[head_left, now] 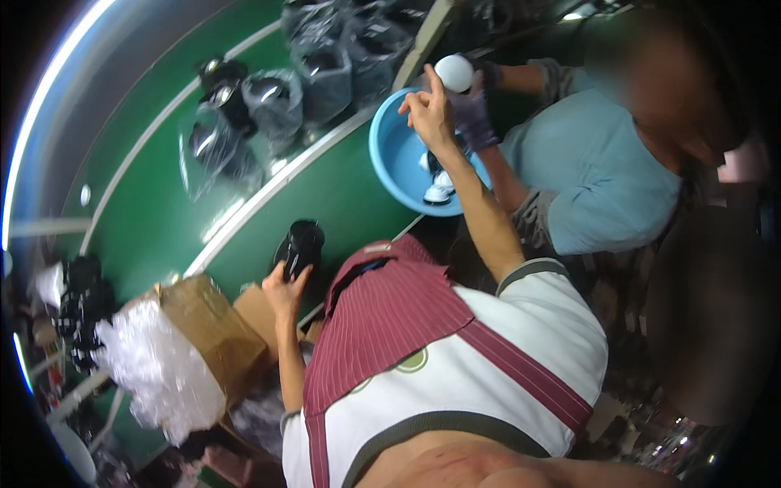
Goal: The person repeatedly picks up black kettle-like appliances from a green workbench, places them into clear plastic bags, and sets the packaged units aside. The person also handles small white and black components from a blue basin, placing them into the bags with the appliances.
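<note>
Gripping a dark, glossy cylindrical container (298, 246), the person's left hand (284, 290) has its fingers wrapped round the lower part, with the piece standing on the green conveyor-like counter (154, 220) just in front of the striped maroon apron (390, 317). The right hand (429, 112) is raised over the round blue plastic basin (399, 154), fingers loosely pinched together; whether they hold anything small cannot be told. White rounded parts (439, 189) lie in the bottom of the basin.

As a judgement, the step in hand looks like pairing the dark container with a piece taken from the basin: one hand steadies the body while the other goes for a part. A next move would call for a firm pinch on one white part and bringing it across to the container's open top.

Beside the basin a co-worker in a light blue shirt, wearing purple gloves (472, 114), holds a white rounded object (454, 71). Further up the counter lie dark items in clear plastic bags (272, 98). At lower left stands a torn brown cardboard box (213, 325) with crumpled clear wrap (154, 366).

Fisheye bending and blur smear the picture's edges, and the container's base is hidden behind the left hand.
</note>
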Demonstrator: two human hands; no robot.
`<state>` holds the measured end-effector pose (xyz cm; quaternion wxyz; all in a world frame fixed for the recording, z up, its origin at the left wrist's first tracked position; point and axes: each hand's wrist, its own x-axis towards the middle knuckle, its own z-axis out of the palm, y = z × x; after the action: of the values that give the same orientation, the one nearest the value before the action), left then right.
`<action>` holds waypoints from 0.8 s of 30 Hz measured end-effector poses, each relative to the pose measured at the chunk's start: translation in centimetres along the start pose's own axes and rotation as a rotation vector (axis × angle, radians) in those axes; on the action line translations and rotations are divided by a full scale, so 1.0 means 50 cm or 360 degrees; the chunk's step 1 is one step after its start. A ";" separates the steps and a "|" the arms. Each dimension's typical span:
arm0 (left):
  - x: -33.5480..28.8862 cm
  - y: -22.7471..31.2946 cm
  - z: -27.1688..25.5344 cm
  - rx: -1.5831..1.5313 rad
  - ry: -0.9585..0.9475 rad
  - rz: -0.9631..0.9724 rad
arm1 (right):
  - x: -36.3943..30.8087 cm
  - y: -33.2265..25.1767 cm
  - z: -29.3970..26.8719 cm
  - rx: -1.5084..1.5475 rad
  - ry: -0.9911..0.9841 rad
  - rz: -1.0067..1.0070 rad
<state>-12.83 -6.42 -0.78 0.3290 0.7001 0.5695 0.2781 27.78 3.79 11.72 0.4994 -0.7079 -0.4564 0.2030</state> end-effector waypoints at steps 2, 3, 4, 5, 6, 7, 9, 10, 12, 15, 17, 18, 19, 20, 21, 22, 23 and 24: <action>0.001 -0.012 0.012 -0.0038 0.0071 0.0072 | -0.082 -0.001 0.054 0.0087 -0.0545 0.0046; 0.007 0.002 0.006 -0.0034 0.0061 0.0087 | -0.135 0.011 0.085 0.0166 -0.0882 0.0097; 0.001 -0.008 0.005 0.0039 0.0078 0.0082 | -0.189 0.016 0.119 0.0136 -0.1206 0.0155; -0.003 -0.006 0.001 0.0097 0.0045 0.0063 | -0.230 0.026 0.142 0.0033 -0.1530 0.0107; -0.007 -0.002 -0.001 0.0102 -0.0001 -0.0016 | -0.272 0.048 0.164 -0.0064 -0.1611 -0.0003; -0.001 -0.001 0.000 0.0085 -0.0032 -0.0057 | -0.301 0.064 0.186 -0.0177 -0.1656 -0.0148; -0.002 -0.002 0.001 0.0118 -0.0021 0.0023 | -0.324 0.036 0.217 -0.0284 -0.1717 -0.0054; -0.006 0.003 -0.001 0.0085 -0.0050 -0.0020 | -0.330 0.029 0.232 -0.0379 -0.1712 -0.0073; -0.006 0.006 0.015 0.0060 -0.0075 -0.0019 | -0.315 0.030 0.253 -0.0538 -0.1693 -0.0102; -0.011 0.015 0.033 0.0072 -0.0073 0.0029 | -0.291 0.052 0.260 -0.0551 -0.1813 -0.0217; -0.014 0.021 0.038 0.0118 -0.0054 0.0103 | -0.277 0.057 0.245 -0.0397 -0.1865 -0.0422; -0.015 0.018 0.042 0.0145 -0.0044 0.0148 | -0.273 0.056 0.236 -0.0338 -0.1856 -0.0612; -0.015 0.016 0.046 0.0173 -0.0034 0.0192 | -0.272 0.056 0.232 -0.0275 -0.1844 -0.0801; -0.008 0.017 0.046 0.0166 -0.0068 0.0155 | -0.278 0.071 0.235 -0.0261 -0.1729 -0.0943; -0.003 0.017 0.041 0.0139 -0.0130 0.0112 | -0.278 0.085 0.235 -0.0297 -0.1707 -0.1118; -0.003 0.016 0.041 0.0159 -0.0145 0.0127 | -0.274 0.098 0.232 -0.0329 -0.1681 -0.1293; -0.002 0.013 0.038 0.0185 -0.0160 0.0142 | -0.271 0.104 0.235 -0.0354 -0.1648 -0.1470; 0.001 0.008 0.037 0.0169 -0.0180 0.0152 | -0.269 0.109 0.241 -0.0274 -0.1663 -0.1584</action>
<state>-11.16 -6.69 -1.60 0.3094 0.7575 0.5299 0.2229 14.49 -1.80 -0.44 0.1920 -0.2637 -0.9177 0.2269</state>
